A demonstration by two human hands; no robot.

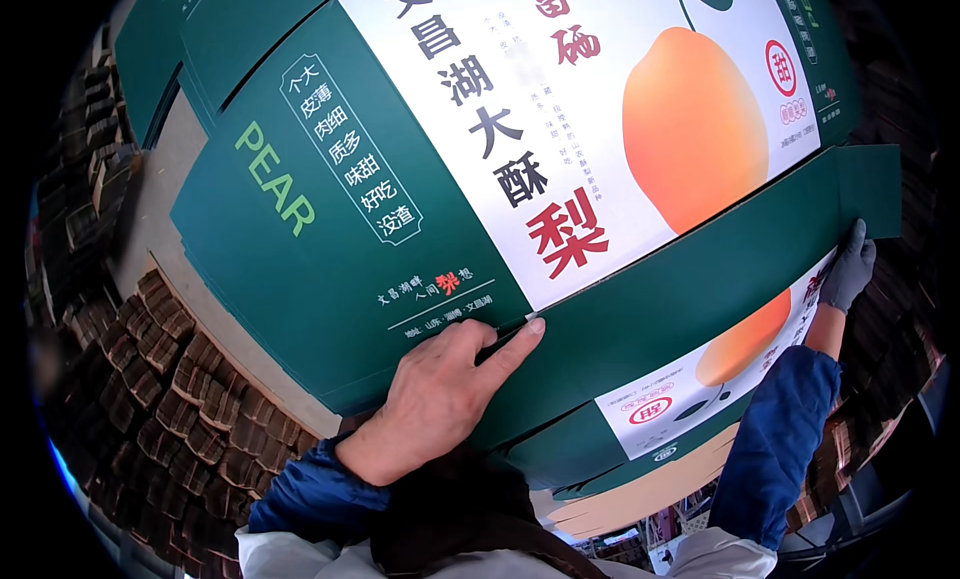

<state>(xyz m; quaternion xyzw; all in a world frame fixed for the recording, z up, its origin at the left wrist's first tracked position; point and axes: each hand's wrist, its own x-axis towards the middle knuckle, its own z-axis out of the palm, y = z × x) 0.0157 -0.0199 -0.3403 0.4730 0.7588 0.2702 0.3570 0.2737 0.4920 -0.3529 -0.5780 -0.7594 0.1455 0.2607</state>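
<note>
A flat, unfolded printed carton point(450, 169), dark green with a white panel and an orange pear picture, spreads across the view before me. My bare left hand point(430, 394) rests on its green part, one finger stretched out to the crease at the white panel's lower corner; the other fingers are partly bent. At the carton's right edge, below a protruding flap point(870, 189), my right hand point(850, 269) in a grey glove grips the board. Its far-side fingers are hidden. A folded-down lower panel point(660, 399) shows a second pear picture near my right forearm.
Bundles of stacked brown cardboard point(170, 359) crowd the left side, with more stacks point(860, 379) at the right. Further green carton sheets point(150, 49) lie under or beyond this one at the upper left. A pale board edge point(230, 329) runs along the left.
</note>
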